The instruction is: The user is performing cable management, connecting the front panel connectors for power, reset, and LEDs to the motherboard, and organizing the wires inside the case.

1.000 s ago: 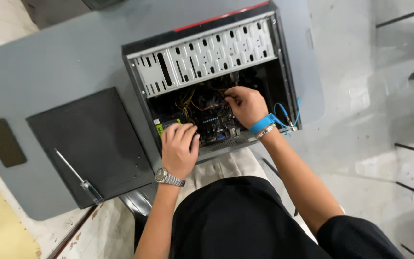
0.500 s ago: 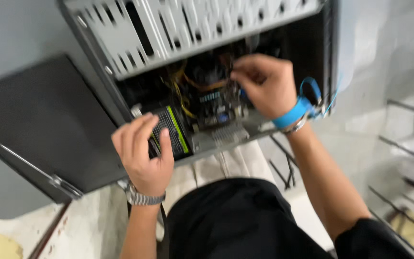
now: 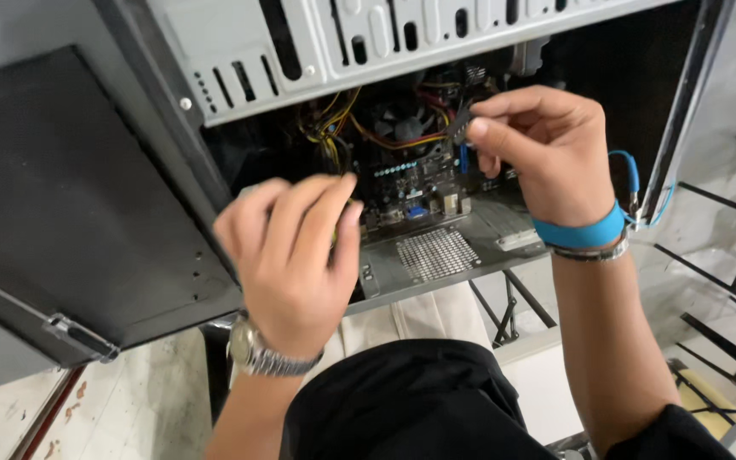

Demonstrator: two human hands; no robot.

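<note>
An open computer case (image 3: pixel 470 247) lies on its side in front of me, its motherboard (image 3: pixel 411 183) and yellow and red wires (image 3: pixel 334 128) exposed. My right hand (image 3: pixel 547 153), with a blue wrist strap (image 3: pixel 581 232), reaches inside and pinches a small black connector (image 3: pixel 460 119) between thumb and fingers above the board. My left hand (image 3: pixel 291 255), wearing a metal watch (image 3: pixel 257 351), hovers blurred at the case's near left edge, fingers held together over the opening. Its palm side is hidden.
The case's dark side panel (image 3: pixel 70 196) lies flat to the left on the grey table. A perforated grey drive cage (image 3: pixel 342 43) spans the top of the case. A black metal rack frame (image 3: pixel 726 255) stands on the tiled floor at the right.
The view has closed in on the case. My left hand has lifted off the green-labelled part at the case's edge. My right hand stays among the wires, now pinching the connector.
</note>
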